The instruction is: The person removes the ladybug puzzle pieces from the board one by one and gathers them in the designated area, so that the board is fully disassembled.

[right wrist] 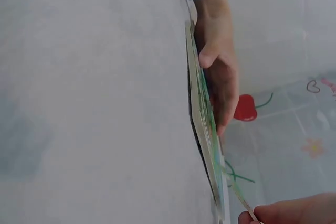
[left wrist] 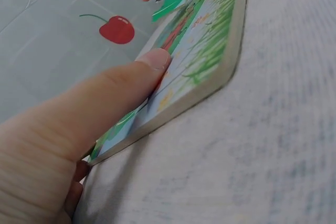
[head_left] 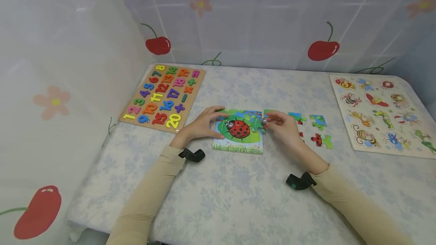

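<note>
A ladybug jigsaw board [head_left: 238,147] lies in the middle of the table, its picture showing a red spotted ladybug on green. At its left side rests my left hand [head_left: 205,122], thumb on the picture and fingers spread toward the far edge. In the left wrist view that thumb [left wrist: 126,80] presses on the board's surface. Between thumb and fingertips, my right hand [head_left: 284,127] pinches a green jigsaw piece [head_left: 257,124] over the board's right side. The piece is tilted in the left wrist view. In the right wrist view, only the right fingertips [right wrist: 294,211] show.
Several loose jigsaw pieces [head_left: 318,121] lie to the right, some partly hidden behind my right hand. A number board [head_left: 186,118] with coloured numerals sits at the back left. An insect board [head_left: 371,124] lies at the right. A printed curtain [head_left: 238,29] hangs behind the table.
</note>
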